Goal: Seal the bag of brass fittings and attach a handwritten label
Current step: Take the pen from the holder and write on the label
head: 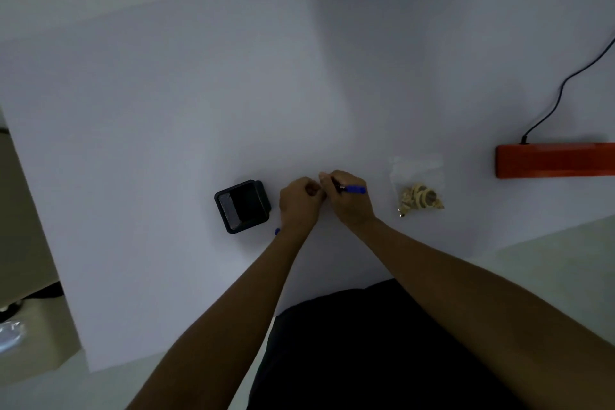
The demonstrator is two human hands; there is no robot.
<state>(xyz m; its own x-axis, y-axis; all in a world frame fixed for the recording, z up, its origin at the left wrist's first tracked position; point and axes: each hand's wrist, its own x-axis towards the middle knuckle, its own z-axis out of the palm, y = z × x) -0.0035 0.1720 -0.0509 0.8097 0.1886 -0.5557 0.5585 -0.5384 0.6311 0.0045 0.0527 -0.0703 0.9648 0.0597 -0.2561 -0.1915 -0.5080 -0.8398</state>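
Note:
A clear plastic bag lies on the white table, with a heap of brass fittings in its near end. It is a short way right of my hands and neither hand touches it. My right hand grips a blue pen that points right. My left hand is curled into a fist against the right hand's fingertips. Whether it holds anything small is hidden. A pale scrap shows between the fingertips; I cannot tell if it is a label.
A black square holder stands just left of my left hand. A small blue piece lies by my left wrist. An orange bar-shaped device with a black cable sits at the right edge. The table's front edge is near my body.

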